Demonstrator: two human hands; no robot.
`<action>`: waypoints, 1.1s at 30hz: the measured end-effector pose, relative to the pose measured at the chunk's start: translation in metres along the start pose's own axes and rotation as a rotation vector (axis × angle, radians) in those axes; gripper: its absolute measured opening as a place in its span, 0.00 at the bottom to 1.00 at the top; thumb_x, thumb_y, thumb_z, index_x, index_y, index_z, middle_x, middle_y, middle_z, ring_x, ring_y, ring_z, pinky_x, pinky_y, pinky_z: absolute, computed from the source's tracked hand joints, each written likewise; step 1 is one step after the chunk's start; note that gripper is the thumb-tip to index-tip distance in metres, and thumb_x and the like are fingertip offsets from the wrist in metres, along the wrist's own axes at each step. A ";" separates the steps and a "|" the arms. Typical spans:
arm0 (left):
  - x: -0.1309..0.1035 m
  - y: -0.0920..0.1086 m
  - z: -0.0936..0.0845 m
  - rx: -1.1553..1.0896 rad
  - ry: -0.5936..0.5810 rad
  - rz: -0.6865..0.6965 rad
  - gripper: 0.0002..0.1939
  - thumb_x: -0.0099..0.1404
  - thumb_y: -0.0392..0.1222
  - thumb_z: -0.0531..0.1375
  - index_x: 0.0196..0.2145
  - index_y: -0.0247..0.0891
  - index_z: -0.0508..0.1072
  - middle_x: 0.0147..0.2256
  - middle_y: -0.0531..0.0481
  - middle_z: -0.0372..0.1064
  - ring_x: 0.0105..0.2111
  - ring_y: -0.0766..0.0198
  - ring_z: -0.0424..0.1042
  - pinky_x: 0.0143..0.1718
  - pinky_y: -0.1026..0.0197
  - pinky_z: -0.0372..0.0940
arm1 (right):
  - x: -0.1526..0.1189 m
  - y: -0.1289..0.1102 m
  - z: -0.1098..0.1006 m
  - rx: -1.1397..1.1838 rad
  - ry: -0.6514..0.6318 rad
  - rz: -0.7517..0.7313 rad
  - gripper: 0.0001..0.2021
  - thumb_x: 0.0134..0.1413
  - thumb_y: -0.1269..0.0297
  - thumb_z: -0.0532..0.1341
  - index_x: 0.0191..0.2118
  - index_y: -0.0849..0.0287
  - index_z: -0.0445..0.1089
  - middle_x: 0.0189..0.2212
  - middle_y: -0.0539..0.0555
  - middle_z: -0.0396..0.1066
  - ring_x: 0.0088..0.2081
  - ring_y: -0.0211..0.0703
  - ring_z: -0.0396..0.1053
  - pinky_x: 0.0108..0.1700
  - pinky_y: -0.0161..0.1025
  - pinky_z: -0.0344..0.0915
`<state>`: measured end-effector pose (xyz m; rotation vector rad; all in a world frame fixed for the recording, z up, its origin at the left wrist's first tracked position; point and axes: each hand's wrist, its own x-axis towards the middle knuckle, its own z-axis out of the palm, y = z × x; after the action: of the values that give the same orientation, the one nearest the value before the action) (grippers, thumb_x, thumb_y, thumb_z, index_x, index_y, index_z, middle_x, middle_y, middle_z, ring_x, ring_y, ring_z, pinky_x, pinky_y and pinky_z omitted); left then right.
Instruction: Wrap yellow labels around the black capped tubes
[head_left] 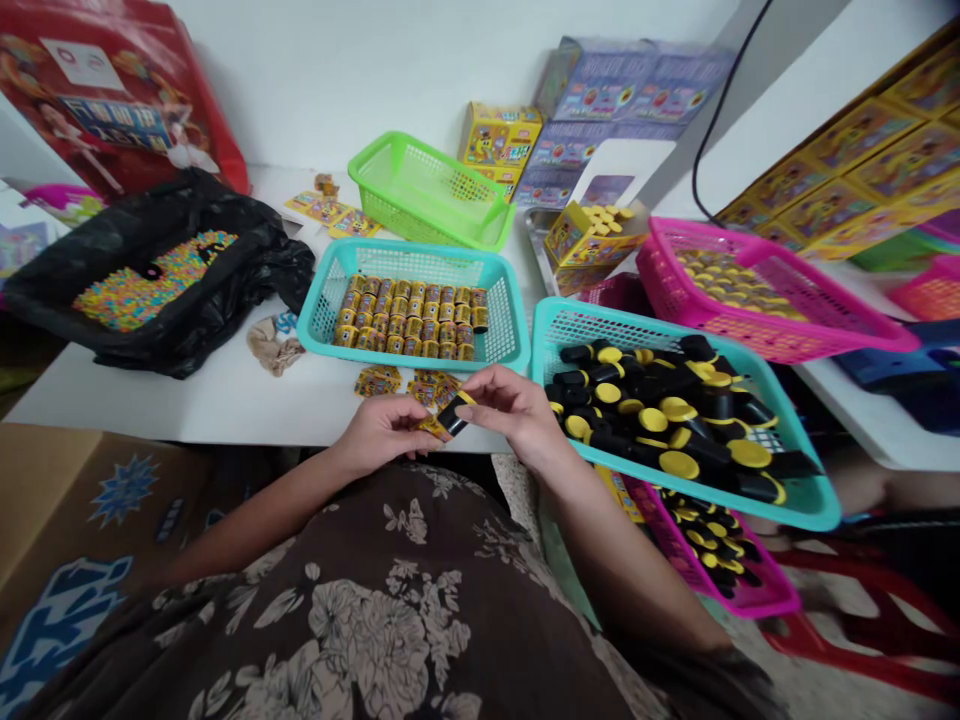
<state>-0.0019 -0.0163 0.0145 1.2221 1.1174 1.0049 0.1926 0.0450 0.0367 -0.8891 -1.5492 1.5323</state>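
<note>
Above my lap, close to the table's front edge, both hands meet at a small black container [454, 413] with a yellow lid. My right hand [516, 408] grips it by the lid end between thumb and fingers. My left hand [388, 432] is closed in a pinch on a printed yellow-orange label [432, 427] that lies against the container's other end. How far the label is stuck down I cannot tell. Just beyond my fingers lie small stacks of printed labels [377, 380]. Behind them, a turquoise basket [315, 318] holds rows of labelled containers [420, 318].
At right, another turquoise basket [814, 500] carries many unlabelled black containers; pink baskets [847, 320] sit behind and below it. A black-lined tub [45, 290] of colourful pellets stands left. Behind are a green basket [405, 205], boxes [600, 85] and a red bag [210, 130].
</note>
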 end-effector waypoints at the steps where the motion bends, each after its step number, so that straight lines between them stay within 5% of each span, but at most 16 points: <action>1: 0.000 -0.001 0.000 -0.017 -0.003 -0.011 0.15 0.48 0.46 0.72 0.28 0.34 0.76 0.23 0.51 0.71 0.20 0.68 0.68 0.22 0.64 0.64 | 0.000 0.000 0.000 -0.002 -0.005 0.004 0.16 0.38 0.57 0.74 0.31 0.55 0.71 0.25 0.45 0.68 0.27 0.36 0.64 0.31 0.37 0.62; 12: 0.002 -0.007 -0.003 -0.106 0.025 -0.105 0.15 0.49 0.46 0.71 0.32 0.34 0.77 0.20 0.53 0.71 0.18 0.68 0.66 0.19 0.66 0.57 | -0.002 0.005 0.013 -0.100 0.022 -0.064 0.14 0.42 0.58 0.72 0.32 0.56 0.69 0.25 0.46 0.68 0.27 0.36 0.63 0.31 0.37 0.60; 23: 0.006 -0.021 0.000 -0.271 0.101 -0.042 0.17 0.45 0.44 0.74 0.31 0.34 0.77 0.28 0.52 0.73 0.29 0.67 0.69 0.33 0.64 0.64 | -0.007 -0.005 0.025 -0.238 0.090 -0.201 0.10 0.46 0.61 0.69 0.30 0.55 0.68 0.26 0.48 0.67 0.28 0.38 0.65 0.32 0.37 0.63; 33: 0.003 -0.018 0.007 -0.649 -0.002 -0.187 0.14 0.52 0.45 0.71 0.31 0.35 0.73 0.28 0.52 0.72 0.28 0.65 0.72 0.33 0.60 0.67 | -0.015 0.035 0.041 -0.340 0.237 -0.287 0.08 0.56 0.55 0.63 0.37 0.51 0.74 0.31 0.52 0.72 0.31 0.44 0.69 0.35 0.42 0.67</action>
<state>0.0053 -0.0159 -0.0034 0.5858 0.7887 1.1018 0.1619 0.0142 0.0020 -0.9482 -1.7013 0.9421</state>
